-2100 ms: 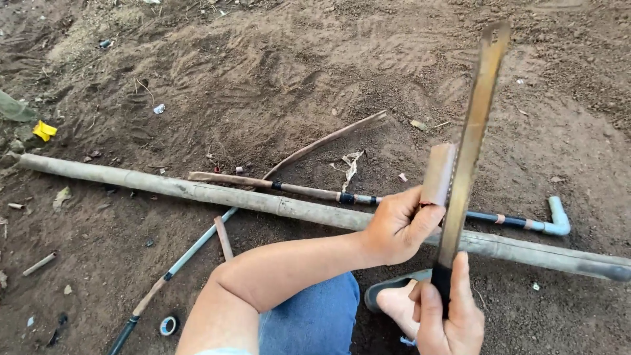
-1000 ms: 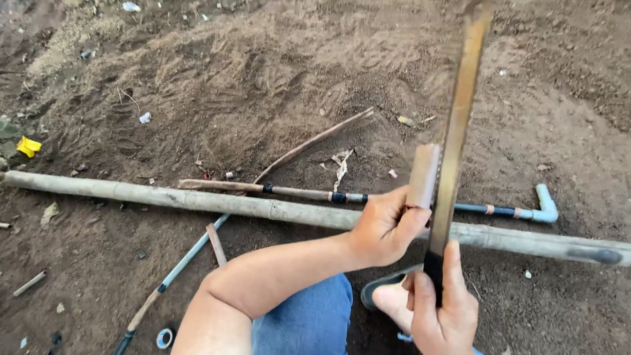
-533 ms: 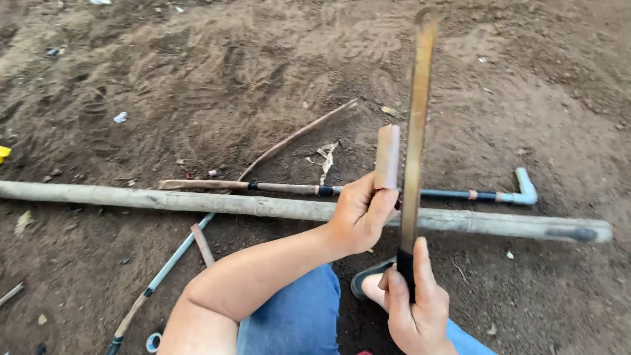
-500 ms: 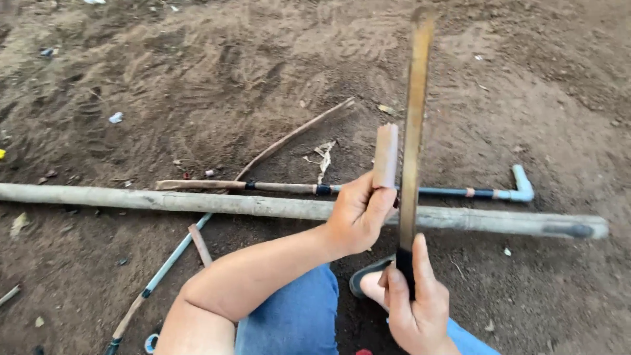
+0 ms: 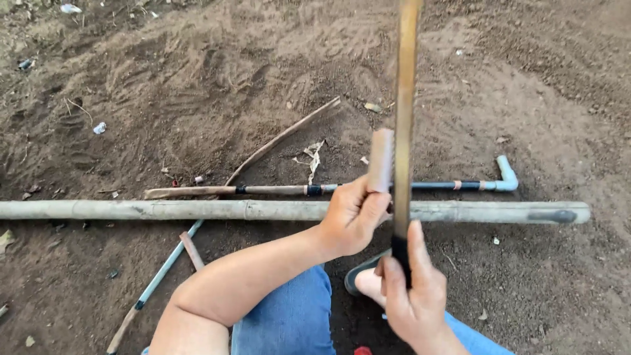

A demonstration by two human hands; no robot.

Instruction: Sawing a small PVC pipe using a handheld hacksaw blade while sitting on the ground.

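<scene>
Nearest the camera, the right hand [image 5: 411,299] is clenched around the dark handle of a long blade [image 5: 404,125], which is held upright with its edge turned toward the viewer; the tip is cut off by the top of the picture. Just below it a foot in a dark sandal [image 5: 361,279] is seen, beside the blue trousers [image 5: 289,319]. A little farther, the left hand [image 5: 351,217] is closed on a flat sharpening block [image 5: 380,161], which is pressed against the left face of the blade, the fingers lying close to the metal; a slip of the block along the blade is judged the chief risk, since the fingers could be carried onto the edge. A loosened grip on the handle could let the blade tip toward the forearm or the foot. Beyond the hands a long bamboo pole [image 5: 197,210] lies across the bare ground [image 5: 197,85]; behind it a thin pipe with an elbow fitting [image 5: 506,177] and a slanting stick [image 5: 282,138] are seen; none is touched.
</scene>
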